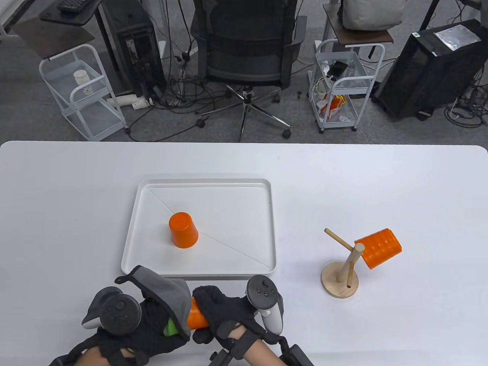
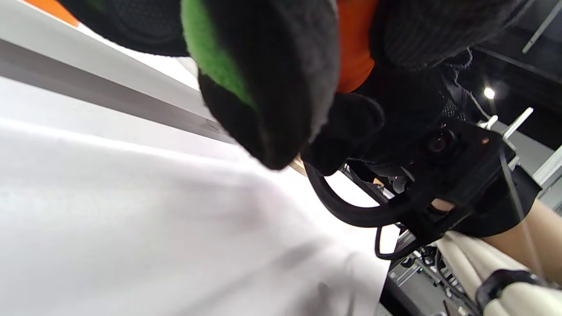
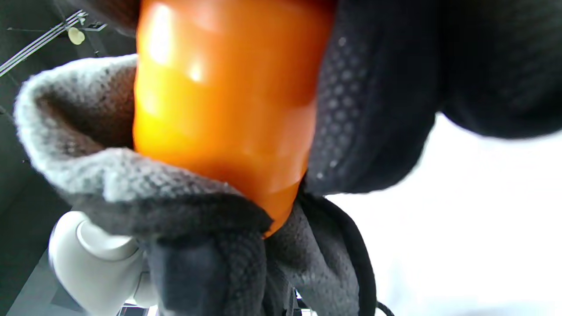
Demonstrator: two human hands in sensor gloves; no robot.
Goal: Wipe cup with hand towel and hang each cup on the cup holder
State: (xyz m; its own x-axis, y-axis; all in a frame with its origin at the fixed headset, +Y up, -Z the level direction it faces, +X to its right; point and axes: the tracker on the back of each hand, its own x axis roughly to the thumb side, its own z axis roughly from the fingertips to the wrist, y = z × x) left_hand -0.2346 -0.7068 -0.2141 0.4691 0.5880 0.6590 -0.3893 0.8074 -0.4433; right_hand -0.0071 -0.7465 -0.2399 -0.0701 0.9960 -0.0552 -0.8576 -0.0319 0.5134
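Note:
Near the table's front edge my right hand [image 1: 219, 310] grips an orange cup [image 1: 197, 316] lying sideways; in the right wrist view the cup [image 3: 224, 101] fills the frame. My left hand [image 1: 152, 324] holds a grey hand towel [image 1: 167, 288] with a green patch, wrapped over the cup's left end; the towel [image 3: 131, 193] covers the cup's end there. A second orange cup [image 1: 183, 230] stands upside down in the white tray [image 1: 267, 228]. A third, ribbed orange cup [image 1: 379, 248] hangs on a peg of the wooden cup holder [image 1: 340, 280] at the right.
The tray's front rim [image 1: 198, 275] lies just beyond my hands. Another peg of the holder [image 1: 337, 238] sticks out bare toward the left. Beyond the table's far edge stand an office chair [image 1: 248, 49] and wire carts.

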